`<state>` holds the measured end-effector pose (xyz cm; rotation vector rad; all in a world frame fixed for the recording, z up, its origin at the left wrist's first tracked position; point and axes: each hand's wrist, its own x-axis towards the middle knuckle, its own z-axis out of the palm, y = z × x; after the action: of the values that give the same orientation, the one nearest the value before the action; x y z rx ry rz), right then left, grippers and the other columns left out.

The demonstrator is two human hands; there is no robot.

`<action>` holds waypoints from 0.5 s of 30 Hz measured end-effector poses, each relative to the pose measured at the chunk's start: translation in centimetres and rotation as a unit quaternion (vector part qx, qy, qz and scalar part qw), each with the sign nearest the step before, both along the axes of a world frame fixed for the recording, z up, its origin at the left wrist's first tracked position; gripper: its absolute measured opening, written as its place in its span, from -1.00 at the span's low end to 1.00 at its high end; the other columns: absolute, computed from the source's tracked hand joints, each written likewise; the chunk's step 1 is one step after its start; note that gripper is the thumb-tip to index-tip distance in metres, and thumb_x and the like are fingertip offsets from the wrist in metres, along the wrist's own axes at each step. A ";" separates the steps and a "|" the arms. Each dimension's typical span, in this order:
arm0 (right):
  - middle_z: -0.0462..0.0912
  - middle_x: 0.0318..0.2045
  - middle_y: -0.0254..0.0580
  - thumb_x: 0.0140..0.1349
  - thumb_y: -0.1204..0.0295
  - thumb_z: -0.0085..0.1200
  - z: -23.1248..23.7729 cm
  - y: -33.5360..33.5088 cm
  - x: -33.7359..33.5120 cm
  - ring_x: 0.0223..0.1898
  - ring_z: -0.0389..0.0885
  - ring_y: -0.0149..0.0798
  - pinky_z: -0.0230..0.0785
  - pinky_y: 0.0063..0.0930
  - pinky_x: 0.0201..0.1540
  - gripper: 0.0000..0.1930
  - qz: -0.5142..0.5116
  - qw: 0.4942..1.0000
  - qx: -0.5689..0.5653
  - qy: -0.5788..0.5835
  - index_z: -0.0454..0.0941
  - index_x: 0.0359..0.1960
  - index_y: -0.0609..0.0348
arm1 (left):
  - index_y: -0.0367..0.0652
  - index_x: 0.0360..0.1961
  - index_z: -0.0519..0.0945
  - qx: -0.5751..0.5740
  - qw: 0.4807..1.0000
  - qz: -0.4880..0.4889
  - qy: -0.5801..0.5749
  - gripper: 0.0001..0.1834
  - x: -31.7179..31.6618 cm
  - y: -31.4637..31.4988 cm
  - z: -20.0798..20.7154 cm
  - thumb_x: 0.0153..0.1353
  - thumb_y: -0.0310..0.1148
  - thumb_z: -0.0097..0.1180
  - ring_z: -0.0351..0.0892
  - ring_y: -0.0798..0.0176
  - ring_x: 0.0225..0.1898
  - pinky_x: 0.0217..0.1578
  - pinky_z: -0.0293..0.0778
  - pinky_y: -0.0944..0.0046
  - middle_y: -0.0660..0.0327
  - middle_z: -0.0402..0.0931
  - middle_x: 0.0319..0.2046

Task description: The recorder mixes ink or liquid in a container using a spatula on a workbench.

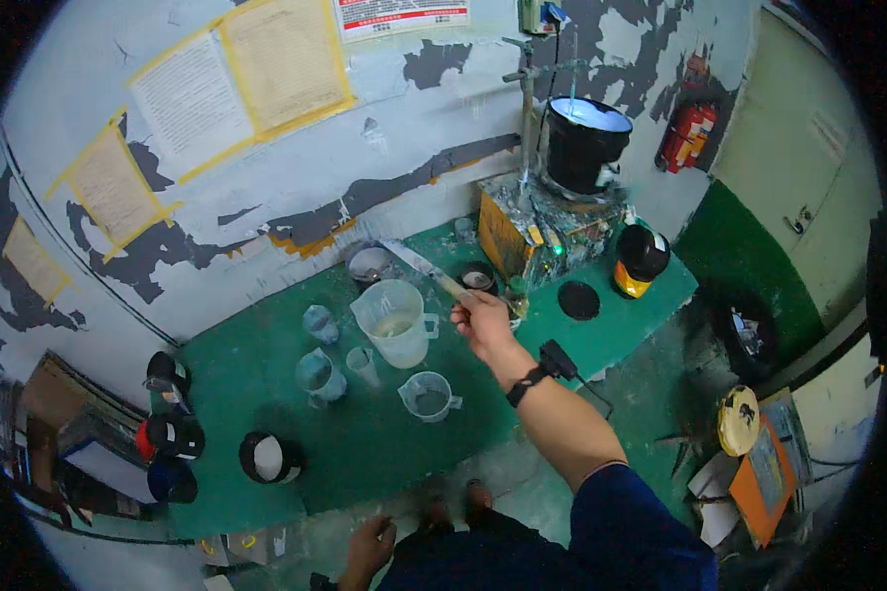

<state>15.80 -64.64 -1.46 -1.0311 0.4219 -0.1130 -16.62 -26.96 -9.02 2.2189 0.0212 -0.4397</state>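
Note:
My right hand [483, 323] reaches out over the table, its fingers closed round the handle of a long flat-bladed spatula [419, 261]. The blade points to the far left, its tip close to a stained bowl [370, 263] by the wall. Just below the blade stands a large translucent measuring jug [396, 330] with pale residue inside. Nearer me are a small clear jug [429, 398], a clear plastic cup [363, 365] and a cloudy bluish beaker [321, 376]. Low beside my body, away from the table things, my left hand [369, 547] has its fingers curled, with nothing seen in it.
A black bucket [586, 148] sits on a paint-splattered stand [552, 231] at the back right, under a clamp rod. Dark tubs [271, 457] line the left part of the green table [237, 394]. A fire extinguisher [687, 136] hangs by the door.

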 end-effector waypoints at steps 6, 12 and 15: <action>0.68 -0.30 -0.23 0.53 0.44 0.09 1.5 -3.5 -12.3 -0.40 0.65 -0.40 0.48 -0.53 -0.43 -0.78 -0.032 0.999 0.043 -0.010 0.61 0.08 0.30 | -0.23 0.06 0.70 0.033 0.993 -0.108 0.016 -0.62 2.6 -1.9 0.7 0.37 -0.19 0.24 0.76 -0.17 -0.05 -0.03 0.65 -0.03 -0.09 0.74 -0.08; 0.71 -0.30 -0.22 0.53 0.44 0.09 -0.1 -10.1 -27.2 -0.40 0.67 -0.38 0.50 -0.51 -0.40 -0.73 -0.093 0.991 0.088 0.025 0.57 0.16 0.31 | -0.21 0.07 0.71 0.072 0.966 -0.249 -0.010 -0.64 2.8 -5.8 -2.8 0.38 -0.22 0.20 0.72 -0.23 -0.02 0.02 0.61 -0.07 -0.10 0.74 -0.08; 0.73 -0.30 -0.18 0.54 0.47 0.06 -2.9 -14.9 -34.7 -0.40 0.68 -0.37 0.50 -0.52 -0.40 -0.71 -0.112 0.987 0.118 -0.005 0.55 0.20 0.32 | -0.19 0.08 0.72 0.097 0.955 -0.278 -0.035 -0.65 2.8 -11.6 -0.7 0.40 -0.22 0.18 0.72 -0.23 0.01 0.05 0.60 -0.08 -0.10 0.74 -0.07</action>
<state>-18.92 -79.55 -4.33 -0.7477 0.5285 -0.2641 -13.85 -38.59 -9.70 2.4174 -0.6370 -0.6842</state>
